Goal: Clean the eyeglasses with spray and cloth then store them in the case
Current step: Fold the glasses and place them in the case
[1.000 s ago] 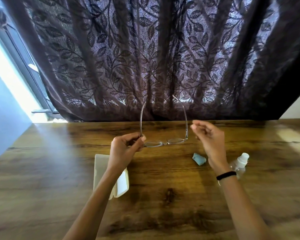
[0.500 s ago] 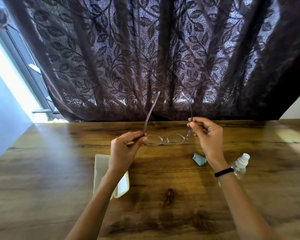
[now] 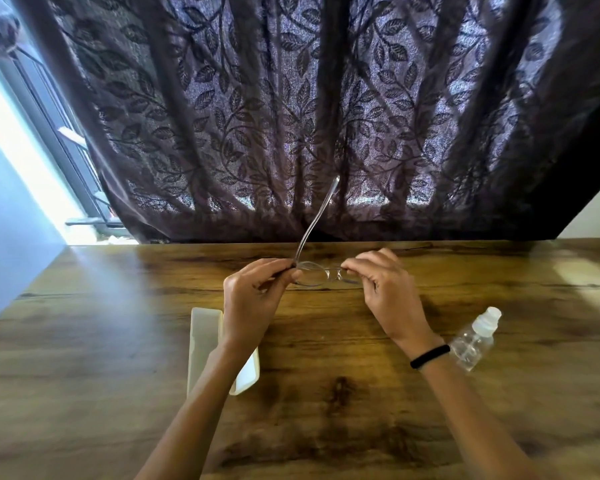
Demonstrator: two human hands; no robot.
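Here, clear eyeglasses [image 3: 316, 276] between left hand [image 3: 253, 301] and right hand [image 3: 390, 292].

Held over the tabletop [image 3: 84, 341] near the middle of its far edge: eyeglasses [image 3: 317, 273], left hand [image 3: 253, 299] gripping their left end, right hand [image 3: 388, 289] their right end. The case [image 3: 203, 344] lies left of centre, partly under the left forearm. The spray bottle [image 3: 473, 339] is just right of the right wrist. A curtain [image 3: 291, 116] hangs behind the far edge.

Clear glossy plastic for glasses [image 3: 317, 271] and bottle [image 3: 473, 341], smooth pale plastic for case [image 3: 203, 341], grained, softly shiny wood for table [image 3: 326, 393], thin woven cloth for curtain [image 3: 326, 116].
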